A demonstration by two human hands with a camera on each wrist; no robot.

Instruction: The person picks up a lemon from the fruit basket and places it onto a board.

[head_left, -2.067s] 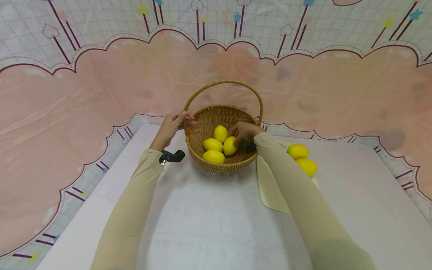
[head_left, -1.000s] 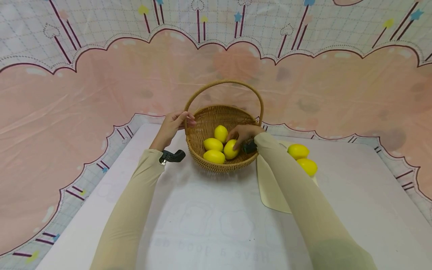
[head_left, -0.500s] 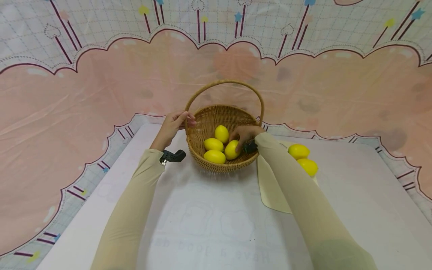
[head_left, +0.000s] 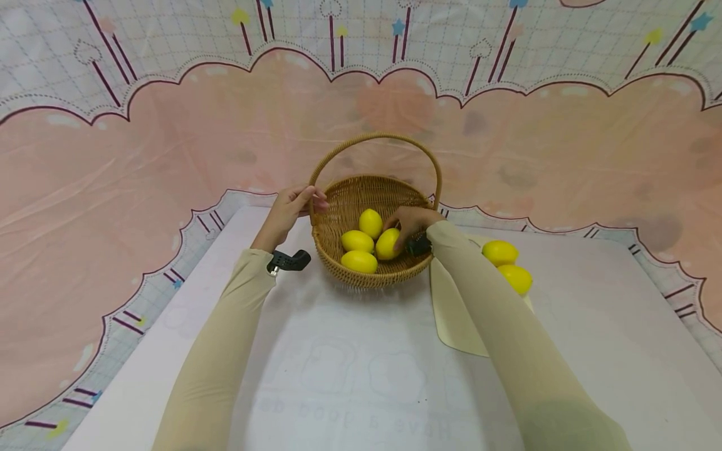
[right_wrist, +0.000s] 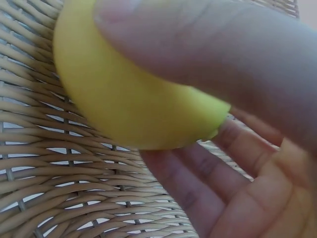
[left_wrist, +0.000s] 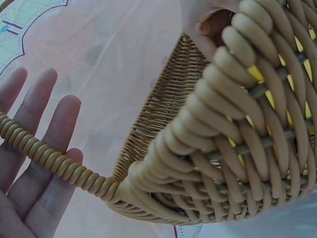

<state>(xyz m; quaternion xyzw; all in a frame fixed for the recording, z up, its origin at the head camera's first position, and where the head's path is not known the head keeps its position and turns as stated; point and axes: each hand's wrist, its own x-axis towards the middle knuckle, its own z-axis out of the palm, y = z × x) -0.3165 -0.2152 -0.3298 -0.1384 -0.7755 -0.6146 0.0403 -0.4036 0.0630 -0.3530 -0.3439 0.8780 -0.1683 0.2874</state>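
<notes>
A round wicker basket (head_left: 372,275) with an arched handle (head_left: 375,135) stands at the back of the white table. My left hand (head_left: 287,213) rests at the handle's left foot. In the left wrist view its fingers (left_wrist: 59,119) lie fairly straight behind the wrapped cane. Inside the basket my right hand (head_left: 410,222) pinches a yellow lemon (head_left: 387,244) between thumb and fingers. The right wrist view shows the thumb (right_wrist: 198,44) over that lemon, close to the woven wall. Three other lemons, including one at the front (head_left: 358,262), lie left of it in the basket.
Right of the basket, partly under my right forearm, lies a pale mat (head_left: 457,319). Two more lemons (head_left: 499,252) sit on its far side. A printed pink cloth (head_left: 237,138) hangs behind the white table (head_left: 338,376).
The right hand keeps hold of its lemon, which dips slightly toward the basket's front right and then lifts back a little. The left hand stays at the handle.
</notes>
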